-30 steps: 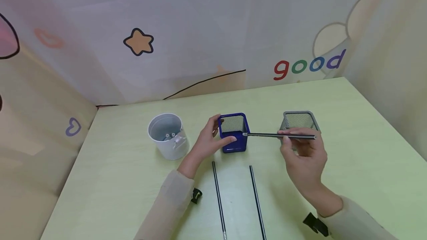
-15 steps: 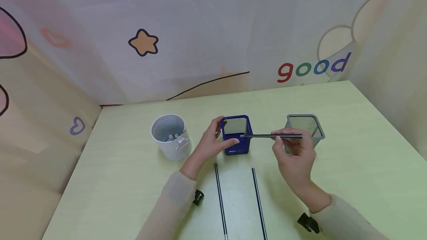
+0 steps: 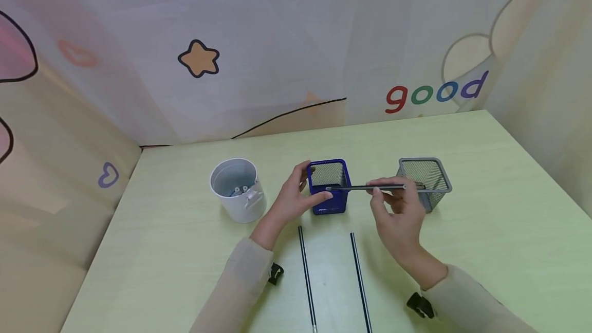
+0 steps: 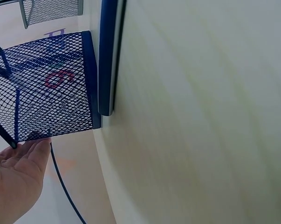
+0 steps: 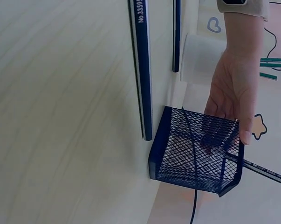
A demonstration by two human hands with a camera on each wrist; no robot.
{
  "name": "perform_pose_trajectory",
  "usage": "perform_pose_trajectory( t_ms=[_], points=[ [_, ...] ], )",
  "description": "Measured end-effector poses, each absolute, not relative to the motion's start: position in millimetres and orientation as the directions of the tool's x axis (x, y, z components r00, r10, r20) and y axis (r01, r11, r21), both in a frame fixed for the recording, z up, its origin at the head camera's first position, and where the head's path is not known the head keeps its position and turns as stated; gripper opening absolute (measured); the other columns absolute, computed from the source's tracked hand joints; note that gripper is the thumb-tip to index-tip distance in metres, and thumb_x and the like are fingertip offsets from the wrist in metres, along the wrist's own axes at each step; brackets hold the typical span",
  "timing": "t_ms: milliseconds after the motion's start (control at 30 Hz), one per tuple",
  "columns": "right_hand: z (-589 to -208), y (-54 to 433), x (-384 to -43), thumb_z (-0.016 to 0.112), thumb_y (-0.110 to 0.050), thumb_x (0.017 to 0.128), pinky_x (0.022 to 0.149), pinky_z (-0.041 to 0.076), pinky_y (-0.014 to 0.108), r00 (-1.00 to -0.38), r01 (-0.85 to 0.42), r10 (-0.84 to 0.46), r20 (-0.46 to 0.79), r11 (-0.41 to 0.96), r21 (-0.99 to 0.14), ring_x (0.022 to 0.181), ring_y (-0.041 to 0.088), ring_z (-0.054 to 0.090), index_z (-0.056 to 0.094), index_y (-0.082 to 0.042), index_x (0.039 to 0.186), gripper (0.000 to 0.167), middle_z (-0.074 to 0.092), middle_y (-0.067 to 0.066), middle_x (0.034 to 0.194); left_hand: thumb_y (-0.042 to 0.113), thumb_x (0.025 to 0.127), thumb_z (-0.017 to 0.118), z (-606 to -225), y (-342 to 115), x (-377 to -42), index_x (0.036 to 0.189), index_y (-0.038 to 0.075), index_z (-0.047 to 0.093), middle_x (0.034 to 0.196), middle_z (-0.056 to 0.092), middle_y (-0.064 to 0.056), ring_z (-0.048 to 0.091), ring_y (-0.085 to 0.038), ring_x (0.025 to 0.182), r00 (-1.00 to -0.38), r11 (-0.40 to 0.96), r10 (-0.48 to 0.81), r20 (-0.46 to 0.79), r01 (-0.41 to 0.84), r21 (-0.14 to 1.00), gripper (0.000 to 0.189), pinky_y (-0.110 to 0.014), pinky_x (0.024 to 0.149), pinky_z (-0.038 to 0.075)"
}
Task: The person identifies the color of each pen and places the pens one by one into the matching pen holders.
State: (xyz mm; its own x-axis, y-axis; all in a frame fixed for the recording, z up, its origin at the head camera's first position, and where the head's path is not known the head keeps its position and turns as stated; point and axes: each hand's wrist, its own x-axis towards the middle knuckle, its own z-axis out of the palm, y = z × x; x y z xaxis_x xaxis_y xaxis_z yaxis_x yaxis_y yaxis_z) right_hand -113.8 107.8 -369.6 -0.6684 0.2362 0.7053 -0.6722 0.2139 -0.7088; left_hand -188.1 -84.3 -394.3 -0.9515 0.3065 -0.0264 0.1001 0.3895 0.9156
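My left hand (image 3: 288, 205) holds a blue mesh pen holder (image 3: 332, 204) upright on the table, thumb across its front and fingers at its left side. Between thumb and fingers, my right hand (image 3: 399, 222) pinches a dark striped pencil (image 3: 353, 188). The pencil lies nearly level in the head view, its left end over the holder's opening. In the right wrist view that pencil (image 5: 266, 172) passes the rim, and its end shows through the mesh. Two more dark pencils, a left one (image 3: 307, 276) and a right one (image 3: 361, 281), lie on the table in front of the holder.
A white cup (image 3: 242, 209) with several pencils inside stands left of my left hand. Behind my right hand stands a grey mesh holder (image 3: 435, 197). A printed curtain (image 3: 277, 40) rises along the table's back edge (image 3: 287, 133).
My right hand has moved left with the pencil, bringing its end from the blue holder's right rim to over its opening. My left hand keeps its place on the holder.
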Motion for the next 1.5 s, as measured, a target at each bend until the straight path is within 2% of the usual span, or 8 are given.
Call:
perform_pose_trajectory(
  t_ms=[300,533,767,833,1033,1500],
  points=[
    [-378,105,-116,0.050,0.021,0.080,0.078,0.053,0.014,-0.685,-0.653,0.218,0.695,0.238,-0.719,0.086,-0.002,0.064,0.048,0.019,0.099,0.019,0.061,-0.009,0.096,0.028,0.081,0.076,-395,-84,-187,0.149,0.010,0.022,0.145,0.042,-0.010,0.037,-0.023,0.137,-0.949,0.379,0.314,-0.012,0.114,0.918,0.088,-0.038,0.114,0.029],
    [-383,101,-118,0.051,0.021,0.080,0.076,0.053,0.012,-0.674,-0.661,0.204,0.710,0.265,-0.702,0.086,-0.002,0.064,0.054,0.017,0.095,0.016,0.060,0.023,0.087,0.028,0.081,0.076,-396,-84,-188,0.149,0.005,0.022,0.143,0.043,-0.014,0.038,-0.025,0.136,-0.944,0.379,0.329,0.021,0.152,0.913,0.090,-0.039,0.113,0.029],
    [-389,99,-119,0.054,0.022,0.078,0.072,0.053,0.012,-0.687,-0.647,0.212,0.695,0.258,-0.718,0.082,-0.001,0.063,0.056,0.017,0.093,0.016,0.060,0.023,0.085,0.029,0.081,0.076,-396,-84,-187,0.149,0.007,0.022,0.144,0.042,-0.013,0.037,-0.025,0.137,-0.946,0.377,0.325,0.015,0.144,0.915,0.090,-0.039,0.114,0.029],
    [-390,98,-120,0.055,0.021,0.078,0.072,0.052,0.011,-0.688,-0.641,0.213,0.694,0.269,-0.719,0.081,-0.001,0.062,0.057,0.017,0.093,0.015,0.059,0.027,0.086,0.030,0.081,0.076,-396,-84,-187,0.149,0.007,0.022,0.144,0.042,-0.013,0.037,-0.025,0.137,-0.946,0.376,0.325,0.014,0.143,0.915,0.090,-0.039,0.114,0.029],
    [-393,97,-122,0.059,0.019,0.077,0.072,0.050,0.007,-0.680,-0.626,0.219,0.700,0.323,-0.709,0.081,-0.004,0.059,0.060,0.014,0.093,0.016,0.061,0.024,0.086,0.030,0.081,0.075,-397,-85,-187,0.149,0.006,0.021,0.143,0.043,-0.013,0.038,-0.025,0.136,-0.943,0.374,0.333,0.027,0.158,0.914,0.090,-0.039,0.113,0.029],
    [-395,96,-125,0.063,0.011,0.081,0.073,0.048,0.005,-0.725,-0.547,0.202,0.658,0.411,-0.729,0.086,-0.011,0.056,0.064,0.008,0.093,0.012,0.064,0.019,0.087,0.029,0.081,0.075,-396,-86,-186,0.149,0.007,0.021,0.146,0.040,-0.013,0.037,-0.025,0.137,-0.946,0.377,0.324,0.022,0.151,0.914,0.090,-0.038,0.113,0.029]
  ],
)
